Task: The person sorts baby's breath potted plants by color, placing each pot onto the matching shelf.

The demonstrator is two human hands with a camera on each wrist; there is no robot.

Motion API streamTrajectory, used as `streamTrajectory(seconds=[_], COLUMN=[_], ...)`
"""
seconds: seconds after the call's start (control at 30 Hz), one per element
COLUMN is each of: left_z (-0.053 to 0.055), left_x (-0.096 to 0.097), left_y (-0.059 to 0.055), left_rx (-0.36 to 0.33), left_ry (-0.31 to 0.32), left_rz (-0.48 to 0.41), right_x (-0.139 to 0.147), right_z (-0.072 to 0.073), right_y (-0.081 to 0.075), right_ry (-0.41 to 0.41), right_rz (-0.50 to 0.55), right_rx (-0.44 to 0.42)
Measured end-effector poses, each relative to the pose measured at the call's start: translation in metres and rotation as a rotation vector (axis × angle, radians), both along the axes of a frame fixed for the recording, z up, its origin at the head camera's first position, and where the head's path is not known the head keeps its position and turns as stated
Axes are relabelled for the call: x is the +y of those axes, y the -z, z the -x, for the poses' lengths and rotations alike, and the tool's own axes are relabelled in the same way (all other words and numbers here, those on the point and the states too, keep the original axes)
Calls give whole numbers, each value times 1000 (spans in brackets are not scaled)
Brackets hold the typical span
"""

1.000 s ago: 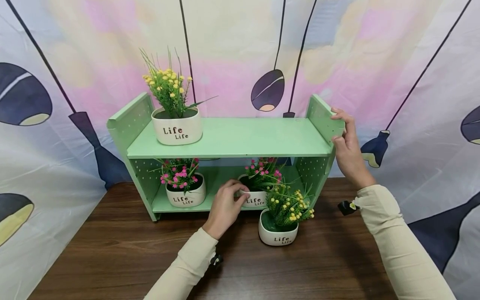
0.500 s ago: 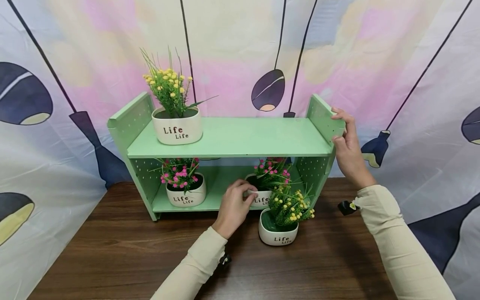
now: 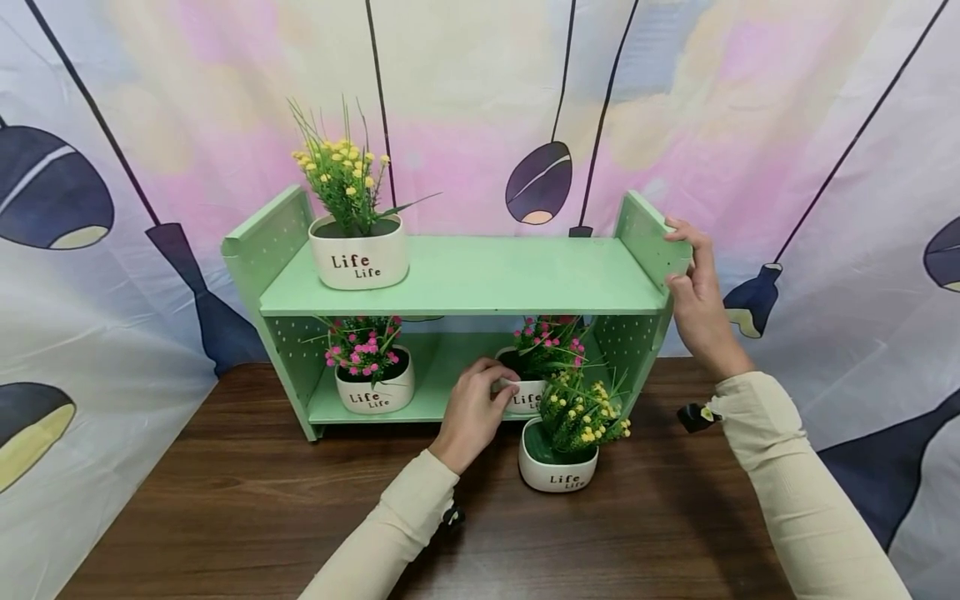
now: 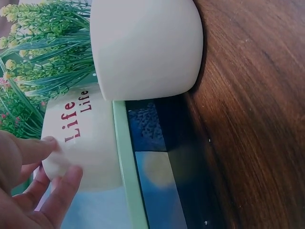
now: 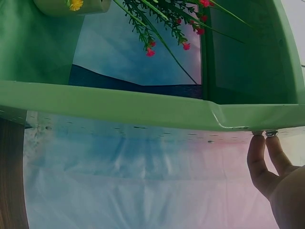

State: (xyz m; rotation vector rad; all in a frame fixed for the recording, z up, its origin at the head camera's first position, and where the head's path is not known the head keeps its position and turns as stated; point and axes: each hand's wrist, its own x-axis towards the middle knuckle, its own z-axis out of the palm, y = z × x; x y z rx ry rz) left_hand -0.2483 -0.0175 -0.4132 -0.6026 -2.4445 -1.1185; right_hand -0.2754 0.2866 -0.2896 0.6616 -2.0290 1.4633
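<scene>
A two-tier green shelf (image 3: 465,275) stands on the table. On its lower tier at the right is a white flowerpot of pink flowers (image 3: 527,398), marked "Life". My left hand (image 3: 472,408) holds this pot at its left end, with fingertips (image 4: 71,176) against its white wall in the left wrist view. Part of the pot is hidden behind a yellow-flowered pot (image 3: 558,471) on the table in front. My right hand (image 3: 701,304) grips the upper part of the shelf's right side panel (image 3: 651,250), fingertips (image 5: 257,143) at its edge in the right wrist view.
Another yellow-flowered pot (image 3: 360,260) sits on the upper tier at the left. Below it, a second pink-flowered pot (image 3: 375,393) stands on the lower tier. The brown wooden table (image 3: 247,500) extends in front, and a patterned curtain (image 3: 465,100) hangs behind.
My left hand and the pink-flowered pot have shifted a little to the right along the lower tier, mostly in the first half second. My right hand has stayed at the side panel.
</scene>
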Motion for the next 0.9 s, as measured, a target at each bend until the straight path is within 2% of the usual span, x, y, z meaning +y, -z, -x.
streamTrajectory(seconds=[0.23,0.67,0.9], left_z=[1,7,6], left_x=[1,1,0], left_y=[-1,1,1], left_rx=[1,-20,-22], left_ry=[14,18,9], left_rz=[13,14,23], right_x=[1,2,1], right_z=[-1,0,2], right_y=[1,0,1], right_ry=[19,-8,-27], right_rz=[-17,7,30], right_rx=[1,-9,-8])
